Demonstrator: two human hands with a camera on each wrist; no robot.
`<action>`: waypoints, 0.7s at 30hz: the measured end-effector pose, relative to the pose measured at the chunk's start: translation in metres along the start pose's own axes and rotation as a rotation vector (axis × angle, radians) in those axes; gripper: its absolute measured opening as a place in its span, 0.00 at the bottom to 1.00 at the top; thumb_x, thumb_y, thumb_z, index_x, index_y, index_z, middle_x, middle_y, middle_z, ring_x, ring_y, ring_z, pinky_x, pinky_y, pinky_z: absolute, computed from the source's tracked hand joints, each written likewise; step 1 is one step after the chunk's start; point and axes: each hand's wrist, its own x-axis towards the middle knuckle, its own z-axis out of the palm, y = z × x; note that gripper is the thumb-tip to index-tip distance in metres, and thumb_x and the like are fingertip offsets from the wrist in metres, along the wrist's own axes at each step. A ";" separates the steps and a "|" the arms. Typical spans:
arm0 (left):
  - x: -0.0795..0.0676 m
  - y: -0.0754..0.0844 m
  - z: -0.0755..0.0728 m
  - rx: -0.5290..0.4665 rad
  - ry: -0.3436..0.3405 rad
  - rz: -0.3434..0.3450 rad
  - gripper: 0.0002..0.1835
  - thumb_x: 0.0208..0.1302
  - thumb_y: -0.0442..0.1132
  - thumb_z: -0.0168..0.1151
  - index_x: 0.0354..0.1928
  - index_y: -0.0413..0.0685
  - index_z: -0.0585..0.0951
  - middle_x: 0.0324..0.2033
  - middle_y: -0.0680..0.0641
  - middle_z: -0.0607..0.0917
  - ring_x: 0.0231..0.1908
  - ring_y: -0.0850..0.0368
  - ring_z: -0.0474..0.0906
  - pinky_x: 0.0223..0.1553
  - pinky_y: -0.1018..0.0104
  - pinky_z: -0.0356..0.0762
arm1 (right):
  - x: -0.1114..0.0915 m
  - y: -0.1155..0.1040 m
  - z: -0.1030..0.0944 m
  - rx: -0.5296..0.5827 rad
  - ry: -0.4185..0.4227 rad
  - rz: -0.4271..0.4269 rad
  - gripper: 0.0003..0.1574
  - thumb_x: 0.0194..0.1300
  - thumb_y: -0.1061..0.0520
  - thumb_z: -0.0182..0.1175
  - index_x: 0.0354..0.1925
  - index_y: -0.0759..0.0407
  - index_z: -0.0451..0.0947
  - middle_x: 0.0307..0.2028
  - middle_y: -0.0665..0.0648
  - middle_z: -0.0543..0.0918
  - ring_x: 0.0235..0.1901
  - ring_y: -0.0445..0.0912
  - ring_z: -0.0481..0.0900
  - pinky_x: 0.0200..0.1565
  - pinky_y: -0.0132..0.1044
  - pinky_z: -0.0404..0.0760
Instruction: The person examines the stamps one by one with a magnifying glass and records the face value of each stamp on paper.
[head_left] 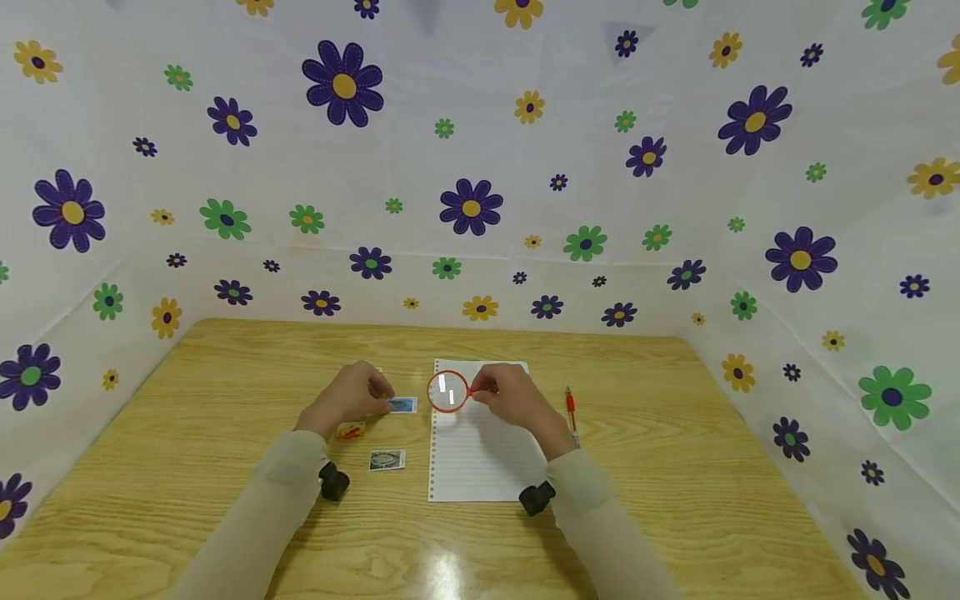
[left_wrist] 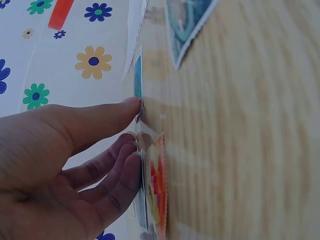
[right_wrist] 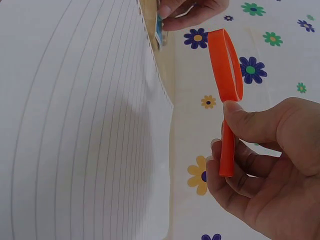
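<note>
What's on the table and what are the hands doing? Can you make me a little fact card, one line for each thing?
Left hand: holds the blue card by one end
Right hand: holds up the red magnifying glass
Paper: white and lined, flat on the table
Pen: red, right of the paper
More cards: an orange card and a grey-green card, both left of the paper
Behind: white cloth with purple, yellow and green flowers

Head view faces forward and down over the tabletop (head_left: 675, 467); wrist views sit low and close, turned sideways; head and right wrist share the red magnifying glass (right_wrist: 224, 80).
</note>
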 end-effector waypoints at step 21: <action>-0.003 0.006 0.001 0.007 0.028 -0.001 0.09 0.65 0.35 0.71 0.46 0.43 0.88 0.45 0.43 0.88 0.45 0.50 0.81 0.55 0.49 0.82 | -0.033 0.038 -0.042 -0.001 0.056 0.105 0.03 0.70 0.62 0.66 0.40 0.62 0.85 0.36 0.57 0.87 0.36 0.45 0.79 0.41 0.36 0.80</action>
